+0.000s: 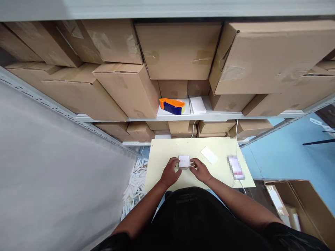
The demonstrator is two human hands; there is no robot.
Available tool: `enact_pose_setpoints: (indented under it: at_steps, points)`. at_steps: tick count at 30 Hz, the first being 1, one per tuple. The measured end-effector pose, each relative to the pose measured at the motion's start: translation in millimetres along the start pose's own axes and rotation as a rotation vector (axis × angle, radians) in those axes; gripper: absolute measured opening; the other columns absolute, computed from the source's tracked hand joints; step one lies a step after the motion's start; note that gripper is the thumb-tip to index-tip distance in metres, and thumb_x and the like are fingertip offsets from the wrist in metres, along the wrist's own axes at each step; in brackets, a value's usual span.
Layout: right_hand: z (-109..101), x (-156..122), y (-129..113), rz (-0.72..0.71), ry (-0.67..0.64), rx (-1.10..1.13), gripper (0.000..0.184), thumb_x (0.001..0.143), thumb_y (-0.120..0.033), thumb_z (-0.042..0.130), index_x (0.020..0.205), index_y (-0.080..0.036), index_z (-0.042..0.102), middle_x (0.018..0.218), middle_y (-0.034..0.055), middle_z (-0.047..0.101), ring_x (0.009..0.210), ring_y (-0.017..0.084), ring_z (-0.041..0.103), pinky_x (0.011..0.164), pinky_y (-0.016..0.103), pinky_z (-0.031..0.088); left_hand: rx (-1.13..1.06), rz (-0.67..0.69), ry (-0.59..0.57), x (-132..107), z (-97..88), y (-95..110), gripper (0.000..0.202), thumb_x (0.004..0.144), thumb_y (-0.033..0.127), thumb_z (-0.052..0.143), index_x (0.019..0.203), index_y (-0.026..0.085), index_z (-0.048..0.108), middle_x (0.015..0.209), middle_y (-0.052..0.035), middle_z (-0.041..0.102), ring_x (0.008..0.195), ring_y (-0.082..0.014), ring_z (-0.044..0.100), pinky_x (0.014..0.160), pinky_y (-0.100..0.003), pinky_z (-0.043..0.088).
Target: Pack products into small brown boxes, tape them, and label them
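Observation:
A small white box with faint print on its top rests at the middle of the pale yellow table. My left hand grips its left side, fingers and thumb bent against the edge. On the opposite side, my right hand holds the box between thumb and fingers. To the right of the box lies a flat white rectangular piece, untouched. A blurred-out phone with a white cable sits farther right on the table.
Shelves packed with cardboard boxes rise ahead. An orange and blue tape dispenser and a white stack occupy one shelf. Many white strips cover the floor at left. An opened carton stands at lower right.

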State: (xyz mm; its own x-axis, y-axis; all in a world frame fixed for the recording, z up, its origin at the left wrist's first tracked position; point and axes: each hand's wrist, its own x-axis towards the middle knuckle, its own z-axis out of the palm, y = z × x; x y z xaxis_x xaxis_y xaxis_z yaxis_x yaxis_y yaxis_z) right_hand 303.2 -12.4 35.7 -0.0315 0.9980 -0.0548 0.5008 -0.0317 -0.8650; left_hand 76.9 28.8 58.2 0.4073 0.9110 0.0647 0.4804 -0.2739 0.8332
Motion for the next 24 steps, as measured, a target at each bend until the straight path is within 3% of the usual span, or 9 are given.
enact_pose_setpoints:
  at_steps: [3, 6, 11, 17, 20, 24]
  points:
    - [5, -3, 14, 0.235, -0.061, 0.132, 0.041, 0.086, -0.032, 0.063, 0.126, -0.026, 0.059, 0.127, 0.0064, 0.067, 0.100, 0.021, 0.069, 0.089, 0.038, 0.057, -0.228, -0.319, 0.020, -5, 10.6, -11, 0.051, 0.086, 0.026, 0.063, 0.134, 0.021, 0.049, 0.140, -0.0134, 0.055, 0.122, -0.0243, 0.061, 0.092, -0.037, 0.055]
    - [9, -5, 27, 0.322, -0.135, 0.131, 0.047, 0.083, -0.032, 0.066, 0.128, -0.026, 0.060, 0.131, 0.0065, 0.067, 0.105, 0.022, 0.068, 0.092, 0.037, 0.055, -0.308, -0.460, -0.079, -9, 19.3, -23, 0.058, 0.083, 0.028, 0.067, 0.137, 0.020, 0.046, 0.142, -0.0147, 0.056, 0.124, -0.0260, 0.061, 0.094, -0.038, 0.054]
    - [15, -6, 34, 0.347, -0.211, 0.093, 0.060, 0.081, -0.031, 0.067, 0.139, -0.025, 0.055, 0.135, 0.0077, 0.066, 0.107, 0.023, 0.068, 0.096, 0.039, 0.052, -0.251, -0.486, -0.192, -18, 27.5, -37, 0.064, 0.081, 0.028, 0.071, 0.140, 0.021, 0.046, 0.143, -0.0129, 0.059, 0.120, -0.0277, 0.063, 0.101, -0.042, 0.051]
    - [29, 2, 28, 0.338, -0.307, 0.121, 0.084, 0.074, -0.026, 0.072, 0.152, -0.026, 0.039, 0.145, 0.0103, 0.058, 0.116, 0.025, 0.065, 0.097, 0.039, 0.051, -0.282, -0.484, -0.189, -17, 31.8, -38, 0.072, 0.080, 0.024, 0.070, 0.146, 0.021, 0.042, 0.146, -0.0131, 0.057, 0.123, -0.0285, 0.062, 0.102, -0.042, 0.050]
    - [40, 21, 20, 0.323, -0.332, 0.134, 0.090, 0.073, -0.025, 0.072, 0.154, -0.026, 0.035, 0.147, 0.0114, 0.056, 0.120, 0.027, 0.063, 0.099, 0.041, 0.051, -0.298, -0.476, -0.126, -7, 23.1, -41, 0.071, 0.080, 0.021, 0.070, 0.145, 0.020, 0.043, 0.144, -0.0136, 0.059, 0.124, -0.0286, 0.062, 0.104, -0.042, 0.049]
    - [65, 68, 1, 0.317, -0.395, 0.111, 0.097, 0.073, -0.023, 0.072, 0.159, -0.025, 0.028, 0.150, 0.0123, 0.054, 0.123, 0.028, 0.062, 0.099, 0.039, 0.051, -0.331, -0.432, -0.028, 18, -6.5, -58, 0.061, 0.080, 0.019, 0.070, 0.137, 0.020, 0.051, 0.137, -0.0114, 0.065, 0.121, -0.0277, 0.065, 0.106, -0.042, 0.049]
